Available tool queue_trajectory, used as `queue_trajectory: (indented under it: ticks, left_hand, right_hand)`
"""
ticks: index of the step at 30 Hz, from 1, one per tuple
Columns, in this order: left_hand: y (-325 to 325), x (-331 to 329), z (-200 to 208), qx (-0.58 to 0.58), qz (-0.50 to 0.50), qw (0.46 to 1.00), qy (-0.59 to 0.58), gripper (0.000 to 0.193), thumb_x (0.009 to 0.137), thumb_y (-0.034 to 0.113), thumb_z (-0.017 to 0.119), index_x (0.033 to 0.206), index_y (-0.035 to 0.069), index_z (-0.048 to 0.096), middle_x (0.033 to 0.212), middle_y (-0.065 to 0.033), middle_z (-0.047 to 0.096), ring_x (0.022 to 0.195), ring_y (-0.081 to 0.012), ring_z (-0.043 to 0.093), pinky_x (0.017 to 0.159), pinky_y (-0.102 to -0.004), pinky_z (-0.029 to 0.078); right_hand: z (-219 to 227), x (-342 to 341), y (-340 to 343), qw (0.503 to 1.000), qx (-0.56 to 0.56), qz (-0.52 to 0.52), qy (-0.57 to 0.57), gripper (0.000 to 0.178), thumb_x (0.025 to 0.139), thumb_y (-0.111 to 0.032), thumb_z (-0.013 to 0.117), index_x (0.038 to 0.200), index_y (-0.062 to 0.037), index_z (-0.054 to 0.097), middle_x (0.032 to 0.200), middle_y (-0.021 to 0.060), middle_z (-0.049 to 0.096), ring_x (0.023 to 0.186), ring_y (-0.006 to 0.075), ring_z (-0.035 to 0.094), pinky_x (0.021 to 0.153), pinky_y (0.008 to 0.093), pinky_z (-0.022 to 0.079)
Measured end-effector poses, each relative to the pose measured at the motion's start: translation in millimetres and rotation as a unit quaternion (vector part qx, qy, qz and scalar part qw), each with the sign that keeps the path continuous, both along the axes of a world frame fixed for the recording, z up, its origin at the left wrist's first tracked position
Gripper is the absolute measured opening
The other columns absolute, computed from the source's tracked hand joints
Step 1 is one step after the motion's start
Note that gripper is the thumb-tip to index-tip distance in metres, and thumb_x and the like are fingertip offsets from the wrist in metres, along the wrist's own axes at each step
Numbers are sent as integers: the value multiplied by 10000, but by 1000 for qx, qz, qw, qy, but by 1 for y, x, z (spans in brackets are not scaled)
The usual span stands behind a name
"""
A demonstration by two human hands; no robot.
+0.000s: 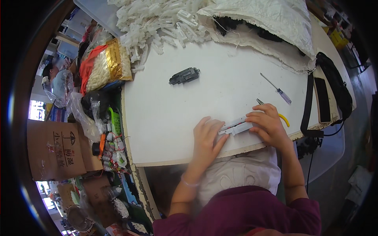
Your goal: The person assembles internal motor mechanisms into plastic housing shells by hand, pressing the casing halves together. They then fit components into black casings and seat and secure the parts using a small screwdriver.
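Close to the table's near edge, a long pale grey plastic part with small red bits along it lies between my two hands. My left hand has its fingers and thumb closed on the part's left end. On the right end, my right hand grips with bent fingers. A pair of pliers with a yellow handle lies partly beneath my right hand, its metal tip showing beyond the fingers. Farther off, a black plastic part rests on the white table.
A screwdriver lies to the right. Translucent plastic pieces are heaped at the back, beside a white woven sack holding black things. A phone-like black slab and a black bag lie at the right edge. A cardboard box stands left.
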State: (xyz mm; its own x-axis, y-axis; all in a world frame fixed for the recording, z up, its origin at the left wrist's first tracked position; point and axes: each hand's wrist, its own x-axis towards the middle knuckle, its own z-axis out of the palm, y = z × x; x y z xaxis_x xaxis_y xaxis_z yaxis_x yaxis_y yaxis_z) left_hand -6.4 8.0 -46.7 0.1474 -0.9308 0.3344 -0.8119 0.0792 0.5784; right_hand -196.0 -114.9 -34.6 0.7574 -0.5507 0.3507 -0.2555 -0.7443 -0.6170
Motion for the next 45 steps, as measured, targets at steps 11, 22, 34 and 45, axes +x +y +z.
queue_trajectory:
  ticks: [11, 22, 34, 45]
  left_hand:
    - [-4, 1, -1, 17, -2, 1000, -15, 339, 691, 118, 665, 1010, 46, 574, 1033, -84, 544, 1110, -314, 406, 926, -404, 303]
    - [-4, 2, -5, 13, -7, 1000, -24, 338, 691, 142, 672, 1004, 51, 580, 1002, -74, 557, 1107, -303, 410, 926, -409, 290]
    - [-4, 2, -5, 22, -7, 999, -30, 351, 683, 138, 676, 1009, 52, 576, 1001, -74, 555, 1106, -309, 408, 926, -412, 293]
    - [-9, -2, -4, -14, -23, 998, -61, 308, 694, 121, 666, 992, 74, 605, 1015, -35, 583, 1099, -298, 421, 934, -429, 273]
  right_hand:
    - [-4, -2, 0, 999, -28, 9, 28, 255, 715, -147, 638, 962, -97, 599, 1001, 37, 594, 1062, 251, 470, 943, 446, 303]
    - [-5, -3, -2, 998, -51, 12, 29, 279, 670, -124, 661, 941, -83, 607, 1022, 41, 592, 1063, 251, 477, 949, 454, 308]
    - [-7, -3, -2, 998, -56, 12, 27, 286, 669, -134, 662, 947, -89, 613, 1012, 35, 596, 1058, 244, 486, 957, 444, 312]
    - [1, -3, -3, 998, -28, 11, 47, 271, 715, -154, 642, 978, -105, 603, 1013, 31, 596, 1069, 228, 475, 960, 438, 304]
